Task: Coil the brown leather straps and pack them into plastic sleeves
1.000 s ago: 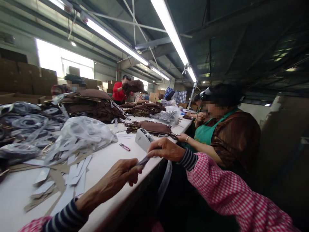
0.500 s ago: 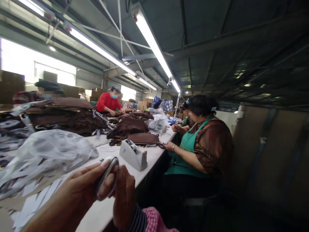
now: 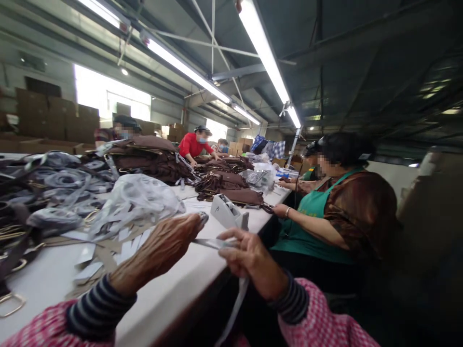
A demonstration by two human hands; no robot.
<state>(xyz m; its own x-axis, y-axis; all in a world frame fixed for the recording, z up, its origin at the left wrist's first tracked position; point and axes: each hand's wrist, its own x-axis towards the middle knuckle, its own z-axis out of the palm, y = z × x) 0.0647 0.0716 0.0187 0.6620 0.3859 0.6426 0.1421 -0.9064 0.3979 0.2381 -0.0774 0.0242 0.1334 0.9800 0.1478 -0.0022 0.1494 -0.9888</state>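
Observation:
My left hand (image 3: 161,248), over the table's near edge, is closed on a grey, shiny wrapped loop (image 3: 203,219); only its end shows past the fingers. A thin pale strip (image 3: 237,306) runs from beside that hand to my right hand (image 3: 255,262), which pinches it. Below the right hand, the strip's tail hangs down past the table edge. I cannot make out whether the strip is film or tape. A grey tape dispenser (image 3: 222,212) stands on the table just beyond both hands.
A crumpled clear plastic bag (image 3: 141,200) and white paper slips (image 3: 126,250) lie left of my hands. Coiled straps (image 3: 68,176) are heaped farther left. Brown bags (image 3: 152,156) are piled across the white table (image 3: 155,303). A co-worker in a green apron (image 3: 307,226) sits close on the right.
My hands have moved apart, and the pale strip now stretches between them. The view has swung left, bringing the strap heap and both sleeves into sight.

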